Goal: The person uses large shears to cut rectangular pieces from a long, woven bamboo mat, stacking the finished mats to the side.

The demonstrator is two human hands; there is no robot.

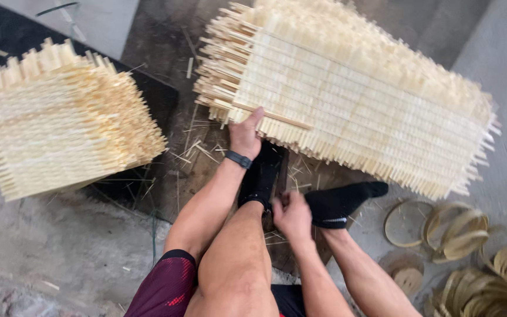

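1. A finished stack of woven bamboo mats point(60, 117) rests at left.
2. The left hand point(244, 136) grips the near edge of the large mat pile point(359, 100); lifting evenly should prevent snagging.
3. The right hand point(291, 216) hovers loosely curled, apparently empty, near coiled bamboo strips point(465, 235).

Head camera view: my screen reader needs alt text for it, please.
A seated person's left hand grips the edge of a large woven bamboo-strip mat stack; the right hand hovers near black-socked feet. Another mat stack lies left, coiled strips right.
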